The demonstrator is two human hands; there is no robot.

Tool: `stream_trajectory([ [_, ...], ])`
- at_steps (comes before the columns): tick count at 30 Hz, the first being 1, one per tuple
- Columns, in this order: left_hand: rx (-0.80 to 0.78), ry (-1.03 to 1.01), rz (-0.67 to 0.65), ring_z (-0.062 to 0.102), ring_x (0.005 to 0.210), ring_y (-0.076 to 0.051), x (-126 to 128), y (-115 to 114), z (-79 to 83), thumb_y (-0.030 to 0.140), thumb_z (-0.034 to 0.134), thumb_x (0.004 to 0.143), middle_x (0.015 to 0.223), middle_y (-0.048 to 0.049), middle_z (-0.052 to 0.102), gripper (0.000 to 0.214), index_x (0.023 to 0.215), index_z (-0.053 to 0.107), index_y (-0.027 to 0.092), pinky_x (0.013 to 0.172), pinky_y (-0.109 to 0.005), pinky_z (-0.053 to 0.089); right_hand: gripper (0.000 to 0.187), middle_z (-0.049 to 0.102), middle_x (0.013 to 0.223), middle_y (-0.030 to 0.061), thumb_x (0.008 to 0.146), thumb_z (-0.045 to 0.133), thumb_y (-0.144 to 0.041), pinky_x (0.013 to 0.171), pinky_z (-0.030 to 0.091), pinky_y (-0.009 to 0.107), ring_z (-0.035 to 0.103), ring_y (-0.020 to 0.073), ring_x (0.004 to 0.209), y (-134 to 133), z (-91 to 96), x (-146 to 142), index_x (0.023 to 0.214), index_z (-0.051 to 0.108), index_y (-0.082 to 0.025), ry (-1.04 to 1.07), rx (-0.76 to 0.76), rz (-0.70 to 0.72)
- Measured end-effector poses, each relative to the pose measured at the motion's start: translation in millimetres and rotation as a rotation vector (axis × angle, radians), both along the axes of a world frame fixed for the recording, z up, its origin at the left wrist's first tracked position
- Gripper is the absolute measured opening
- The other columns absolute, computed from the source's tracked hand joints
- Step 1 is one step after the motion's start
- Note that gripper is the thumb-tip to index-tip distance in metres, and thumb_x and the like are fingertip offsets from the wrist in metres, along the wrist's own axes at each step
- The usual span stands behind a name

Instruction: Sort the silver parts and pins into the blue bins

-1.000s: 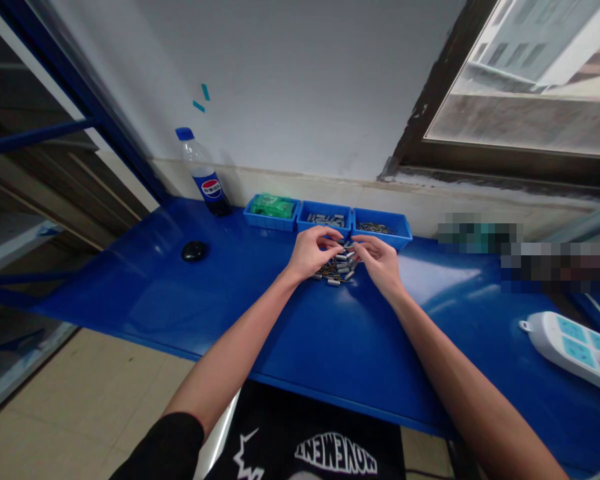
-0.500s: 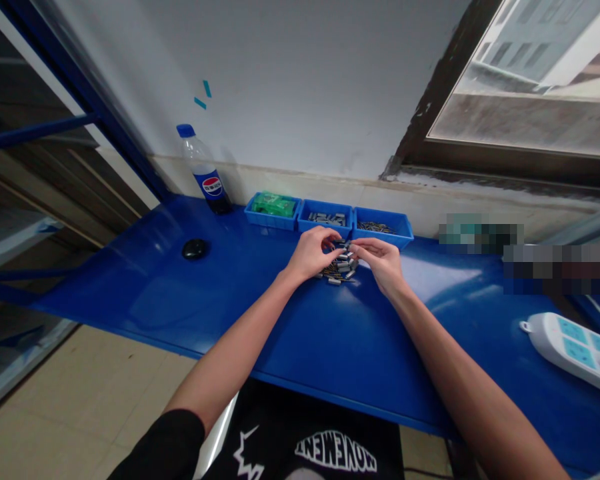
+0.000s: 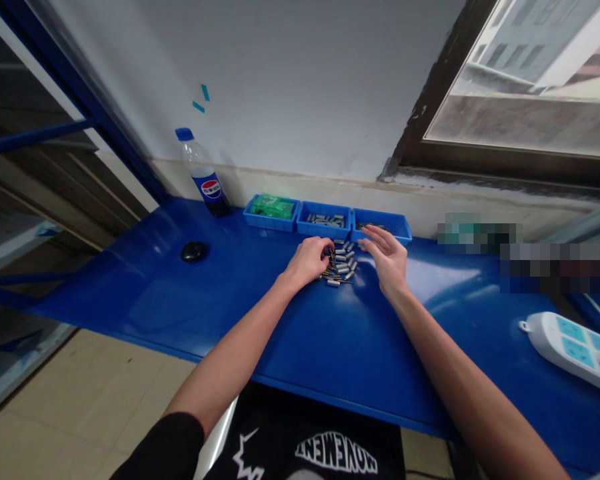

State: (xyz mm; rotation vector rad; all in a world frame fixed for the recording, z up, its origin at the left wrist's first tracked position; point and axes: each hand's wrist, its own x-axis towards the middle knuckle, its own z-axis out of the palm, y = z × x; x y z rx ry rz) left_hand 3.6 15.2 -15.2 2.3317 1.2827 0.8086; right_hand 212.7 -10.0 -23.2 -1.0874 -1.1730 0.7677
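A small heap of little metal parts (image 3: 341,264) lies on the blue table (image 3: 260,313) in front of three blue bins. My left hand (image 3: 310,260) rests at the heap's left edge, fingers curled down onto the parts in a pinch. My right hand (image 3: 389,255) hovers to the right of the heap, its fingers reaching toward the right bin (image 3: 383,227), which holds dark thin parts. What the right fingers hold, if anything, is too small to see. The middle bin (image 3: 324,221) holds silver parts. The left bin (image 3: 273,209) holds green packets.
A soda bottle (image 3: 203,175) stands at the back left by the wall. A black round object (image 3: 195,251) lies on the table's left part. A white power strip (image 3: 575,348) sits at the right edge. A window is at the upper right.
My hands, which met over the heap, have parted. The right hand moved back and right toward the right bin. The left hand dropped onto the heap's left edge.
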Motion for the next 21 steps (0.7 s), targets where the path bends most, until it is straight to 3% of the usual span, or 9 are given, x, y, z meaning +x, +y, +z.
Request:
stream_trajectory([
  [4, 0.006, -0.096, 0.025, 0.071, 0.075, -0.020, 0, 1, 0.6, 0.005, 0.063, 0.081, 0.088, -0.0070, 0.077, 0.031, 0.106, 0.077, 0.017, 0.075, -0.031, 0.059, 0.040, 0.078, 0.120, 0.0125, 0.083, 0.078, -0.046, 0.079, 0.062, 0.039, 0.078, 0.0248, 0.090, 0, 0.7, 0, 0.115, 0.072, -0.022, -0.019, -0.007, 0.014],
  [8, 0.035, -0.232, 0.056, 0.073, 0.078, -0.020, 0, 1, 4.3, 0.007, 0.060, 0.086, 0.088, -0.0065, 0.078, 0.032, 0.111, 0.077, 0.018, 0.077, -0.031, 0.060, 0.036, 0.081, 0.103, 0.0089, 0.083, 0.078, -0.045, 0.073, 0.059, 0.035, 0.074, 0.0210, 0.078, -1, 0.8, 1, 0.111, 0.073, -0.022, 0.006, -0.033, 0.062],
  [11, 0.036, -0.356, 0.043, 0.073, 0.079, -0.018, 2, 0, 9.2, 0.010, 0.063, 0.087, 0.090, -0.0057, 0.079, 0.024, 0.104, 0.078, 0.018, 0.079, -0.032, 0.061, 0.036, 0.081, 0.092, 0.0057, 0.082, 0.079, -0.046, 0.071, 0.057, 0.034, 0.072, 0.0192, 0.073, -2, 2.5, -1, 0.110, 0.074, -0.022, 0.018, -0.066, 0.099],
  [15, -0.090, -0.597, -0.019, 0.075, 0.081, -0.018, 7, -2, 13.3, 0.020, 0.073, 0.086, 0.092, -0.0068, 0.079, 0.010, 0.095, 0.078, 0.016, 0.079, -0.031, 0.062, 0.039, 0.080, 0.088, 0.0044, 0.082, 0.079, -0.051, 0.070, 0.057, 0.033, 0.072, 0.0193, 0.074, -4, 4.7, -4, 0.109, 0.075, -0.023, -0.021, -0.105, 0.153],
  [21, -0.194, -0.723, -0.069, 0.073, 0.076, -0.016, 10, -2, 12.6, 0.026, 0.081, 0.081, 0.087, -0.0068, 0.078, 0.021, 0.097, 0.077, 0.013, 0.075, -0.028, 0.061, 0.040, 0.080, 0.082, 0.0054, 0.077, 0.084, -0.057, 0.067, 0.059, 0.033, 0.073, 0.0207, 0.071, -5, 6.9, -8, 0.096, 0.078, -0.022, -0.006, -0.162, 0.272],
])
